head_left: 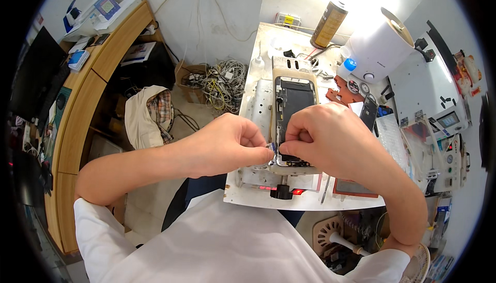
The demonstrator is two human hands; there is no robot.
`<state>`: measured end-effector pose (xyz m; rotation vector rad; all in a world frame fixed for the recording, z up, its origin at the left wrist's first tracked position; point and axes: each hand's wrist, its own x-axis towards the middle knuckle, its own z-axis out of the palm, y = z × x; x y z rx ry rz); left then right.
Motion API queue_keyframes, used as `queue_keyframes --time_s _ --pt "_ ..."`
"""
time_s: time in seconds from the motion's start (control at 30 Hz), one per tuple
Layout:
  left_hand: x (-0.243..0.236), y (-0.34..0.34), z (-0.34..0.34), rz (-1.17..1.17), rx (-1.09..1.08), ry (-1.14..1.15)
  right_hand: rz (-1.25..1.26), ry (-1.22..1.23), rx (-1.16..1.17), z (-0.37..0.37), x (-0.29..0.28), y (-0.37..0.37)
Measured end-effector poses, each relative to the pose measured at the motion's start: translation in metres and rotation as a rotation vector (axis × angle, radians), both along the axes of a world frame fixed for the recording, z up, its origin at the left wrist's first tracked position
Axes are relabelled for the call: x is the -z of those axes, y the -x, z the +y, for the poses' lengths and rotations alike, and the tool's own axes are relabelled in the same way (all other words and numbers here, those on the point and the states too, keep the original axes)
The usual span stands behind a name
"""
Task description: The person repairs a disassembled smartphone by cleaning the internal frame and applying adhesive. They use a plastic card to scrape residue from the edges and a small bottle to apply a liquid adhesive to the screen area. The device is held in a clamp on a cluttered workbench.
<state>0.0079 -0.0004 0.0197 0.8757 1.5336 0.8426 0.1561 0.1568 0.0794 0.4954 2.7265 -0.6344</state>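
An opened phone (294, 99) lies flat in a pale holder (275, 76) on the white bench (248, 192), directly under and just beyond both hands. The left hand (227, 143) is curled into a loose fist with thumb and forefinger pinched together at the phone's near left edge; something very small sits at the fingertips, too tiny to identify. The right hand (323, 136) is also closed, its fingers bent down onto the lower part of the phone, covering it; whether it grips a tool cannot be told. The phone's long axis runs straight away from the person, its near end hidden beneath the knuckles and its far end pointing toward the wall. Its exposed inside is dark and glossy, rectangular with rounded corners, edged by a thin metal frame. Beyond the right hand stand a brown spray can (328, 24) and a white cylindrical machine (377, 45); beyond the left hand lies a tangle of cables (223, 79) on the floor.
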Motion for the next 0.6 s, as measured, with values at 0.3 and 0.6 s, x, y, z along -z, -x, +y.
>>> queue_keyframes --time_s 0.3,0.6 --pt "-0.007 -0.008 -0.001 -0.014 -0.047 0.087 0.02 -0.031 -0.1 0.007 0.003 0.004" --pt "-0.007 -0.011 0.0 0.082 -0.017 0.085 -0.044 -0.047 -0.149 0.01 -0.003 0.009"
